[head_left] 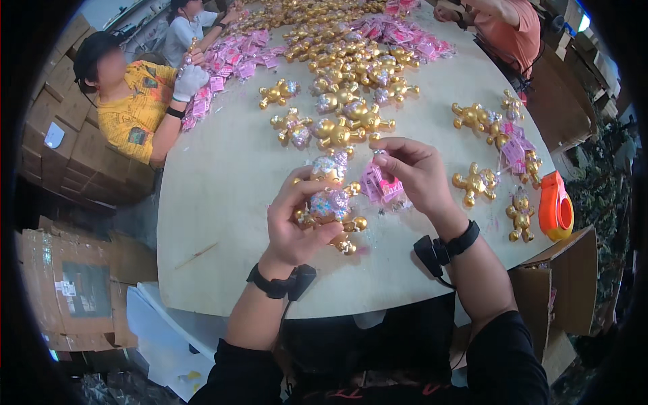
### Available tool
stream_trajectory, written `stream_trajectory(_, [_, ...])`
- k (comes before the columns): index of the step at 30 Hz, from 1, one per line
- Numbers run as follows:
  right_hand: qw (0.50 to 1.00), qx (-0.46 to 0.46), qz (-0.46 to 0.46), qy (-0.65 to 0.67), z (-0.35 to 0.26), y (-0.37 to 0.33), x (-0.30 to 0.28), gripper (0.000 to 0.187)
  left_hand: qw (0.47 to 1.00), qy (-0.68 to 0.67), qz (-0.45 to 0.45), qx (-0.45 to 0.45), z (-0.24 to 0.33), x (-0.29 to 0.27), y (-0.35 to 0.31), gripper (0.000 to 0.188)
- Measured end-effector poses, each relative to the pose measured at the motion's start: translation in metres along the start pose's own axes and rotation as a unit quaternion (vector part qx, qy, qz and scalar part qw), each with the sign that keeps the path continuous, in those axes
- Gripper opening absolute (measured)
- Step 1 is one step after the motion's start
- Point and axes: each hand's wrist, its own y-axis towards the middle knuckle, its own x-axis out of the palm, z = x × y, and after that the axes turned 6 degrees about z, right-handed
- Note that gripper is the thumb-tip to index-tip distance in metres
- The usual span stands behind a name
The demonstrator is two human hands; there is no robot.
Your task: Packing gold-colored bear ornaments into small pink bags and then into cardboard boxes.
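Note:
My left hand (287, 226) is closed around gold bear figurines with glittery heads; a nearer figurine (331, 205) shows clearly, and a second one (328, 167) sits just beyond it, partly covered by my fingers. With thumb and forefinger pinched, my right hand (422, 179) holds the top of a pink tag (382, 183) just right of the figurines. The tag hangs down, with something clear and shiny at its lower end; how many tags are there I cannot tell.
A large heap of gold figurines (351, 57) runs to the table's far end, with pink tags (243, 54) piled beside it. At right lie several figurines (474, 182) and an orange-red tape dispenser (555, 206). A stick (196, 255) lies left. Co-workers (138, 101) sit around; cartons (74, 290) stand nearby.

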Motion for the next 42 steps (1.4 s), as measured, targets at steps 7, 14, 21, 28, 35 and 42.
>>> stream_trajectory(7, [0.998, 0.032, -0.035, 0.028, -0.006, -0.001, 0.004, 0.026, 0.996, -0.002, -0.093, -0.006, 0.003, -0.003, 0.006, 0.05])
stream_trajectory(14, [0.992, 0.013, -0.107, -0.068, -0.004, -0.007, 0.0, 0.014, 0.985, 0.059, -0.159, -0.023, 0.006, -0.006, 0.009, 0.051])
stream_trajectory(21, [0.978, -0.015, -0.158, -0.136, -0.015, -0.006, -0.002, 0.009, 0.985, 0.058, -0.159, -0.042, 0.005, -0.013, 0.008, 0.054])
stream_trajectory(28, [0.968, -0.011, -0.182, -0.17, -0.012, -0.007, -0.002, 0.011, 0.977, 0.096, -0.184, -0.047, 0.003, -0.015, 0.009, 0.052])
stream_trajectory(35, [0.978, 0.048, -0.17, -0.115, -0.006, -0.008, 0.006, 0.012, 0.985, 0.069, -0.152, -0.043, -0.001, -0.012, 0.01, 0.05])
stream_trajectory(42, [0.976, -0.042, -0.14, -0.161, -0.004, -0.011, 0.013, 0.008, 0.984, 0.084, -0.15, -0.047, -0.005, -0.016, 0.007, 0.051])
